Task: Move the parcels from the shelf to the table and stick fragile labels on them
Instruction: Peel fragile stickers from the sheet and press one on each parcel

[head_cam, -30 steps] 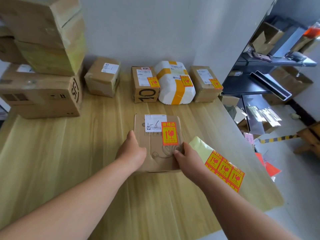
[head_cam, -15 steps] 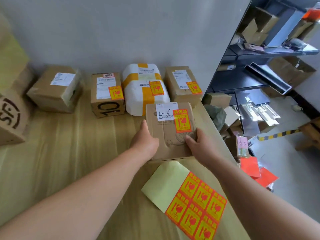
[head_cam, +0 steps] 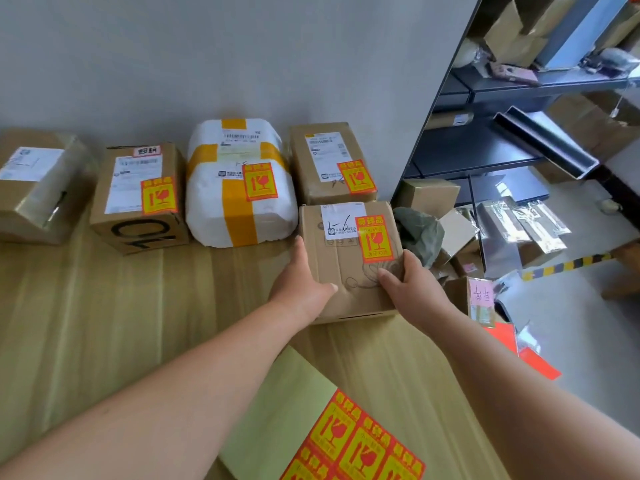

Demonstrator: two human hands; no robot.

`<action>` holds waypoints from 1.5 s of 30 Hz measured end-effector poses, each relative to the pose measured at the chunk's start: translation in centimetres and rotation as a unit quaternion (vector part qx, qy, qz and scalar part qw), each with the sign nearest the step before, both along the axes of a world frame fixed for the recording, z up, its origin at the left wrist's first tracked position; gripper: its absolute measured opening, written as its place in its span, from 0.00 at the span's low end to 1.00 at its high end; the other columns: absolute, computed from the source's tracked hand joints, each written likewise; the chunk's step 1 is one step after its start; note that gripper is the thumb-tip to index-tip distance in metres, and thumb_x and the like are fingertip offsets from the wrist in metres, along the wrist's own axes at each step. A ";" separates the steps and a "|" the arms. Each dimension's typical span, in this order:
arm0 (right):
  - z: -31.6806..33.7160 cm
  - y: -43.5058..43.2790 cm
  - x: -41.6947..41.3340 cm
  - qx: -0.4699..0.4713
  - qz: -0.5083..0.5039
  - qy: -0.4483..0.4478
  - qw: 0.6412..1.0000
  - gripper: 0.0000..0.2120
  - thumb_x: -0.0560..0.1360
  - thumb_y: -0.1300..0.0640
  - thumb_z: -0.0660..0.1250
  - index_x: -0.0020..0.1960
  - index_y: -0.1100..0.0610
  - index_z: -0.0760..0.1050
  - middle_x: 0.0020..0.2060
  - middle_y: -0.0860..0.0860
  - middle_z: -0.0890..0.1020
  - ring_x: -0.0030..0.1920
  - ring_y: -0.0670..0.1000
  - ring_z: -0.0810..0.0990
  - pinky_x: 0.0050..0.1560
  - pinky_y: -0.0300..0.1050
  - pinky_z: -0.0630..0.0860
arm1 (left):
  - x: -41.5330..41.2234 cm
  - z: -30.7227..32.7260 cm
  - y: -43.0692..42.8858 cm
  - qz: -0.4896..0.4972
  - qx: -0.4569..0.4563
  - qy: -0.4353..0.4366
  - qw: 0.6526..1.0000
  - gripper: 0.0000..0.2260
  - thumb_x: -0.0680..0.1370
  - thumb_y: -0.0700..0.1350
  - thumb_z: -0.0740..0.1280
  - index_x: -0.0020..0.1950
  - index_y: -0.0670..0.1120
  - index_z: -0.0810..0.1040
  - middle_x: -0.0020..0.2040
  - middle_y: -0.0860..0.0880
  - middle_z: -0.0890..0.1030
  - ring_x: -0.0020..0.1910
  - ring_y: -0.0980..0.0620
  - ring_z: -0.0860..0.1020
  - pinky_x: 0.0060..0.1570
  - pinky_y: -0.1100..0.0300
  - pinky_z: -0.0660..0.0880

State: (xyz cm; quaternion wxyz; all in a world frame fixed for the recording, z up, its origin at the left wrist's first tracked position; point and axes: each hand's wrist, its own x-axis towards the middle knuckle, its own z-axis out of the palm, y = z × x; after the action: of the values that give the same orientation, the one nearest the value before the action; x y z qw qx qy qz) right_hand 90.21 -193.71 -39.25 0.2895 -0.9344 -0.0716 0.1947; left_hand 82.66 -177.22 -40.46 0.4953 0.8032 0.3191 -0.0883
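Left hand (head_cam: 302, 293), right hand (head_cam: 414, 289) around parcel (head_cam: 346, 265)

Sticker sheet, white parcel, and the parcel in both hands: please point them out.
Sticker sheet (head_cam: 284, 410): head view, bare green backing.
White parcel (head_cam: 206, 209): head view, white wrap left of the yellow tape.
Held parcel (head_cam: 346, 261): head view, brown top below its white label.

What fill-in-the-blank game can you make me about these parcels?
1. The white parcel is bound with ____ tape.
2. In the back row, ____ parcels wear fragile labels.
3. The back-row box without one sits farthest ____.
4. The left hand and right hand grip the front box; the sticker sheet lies on the ____.
Missing words: yellow, three, left, table.
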 end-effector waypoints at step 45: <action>13.1 35.3 -22.2 0.000 0.296 -0.196 0.935 0.28 0.81 0.46 0.58 0.76 0.57 0.58 0.75 0.52 0.62 0.73 0.54 0.62 0.68 0.47 0.62 | -26.3 13.8 30.8 0.127 0.287 -0.075 0.946 0.33 0.77 0.53 0.66 0.77 0.47 0.55 0.74 0.47 0.65 0.71 0.46 0.64 0.66 0.55 0.64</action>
State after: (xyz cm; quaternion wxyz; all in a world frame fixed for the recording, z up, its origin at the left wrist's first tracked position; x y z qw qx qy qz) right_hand 67.99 -158.42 -26.15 0.1987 -0.8905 -0.4006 0.0845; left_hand 56.38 -146.46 -26.62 0.2734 0.8684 0.3922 0.1317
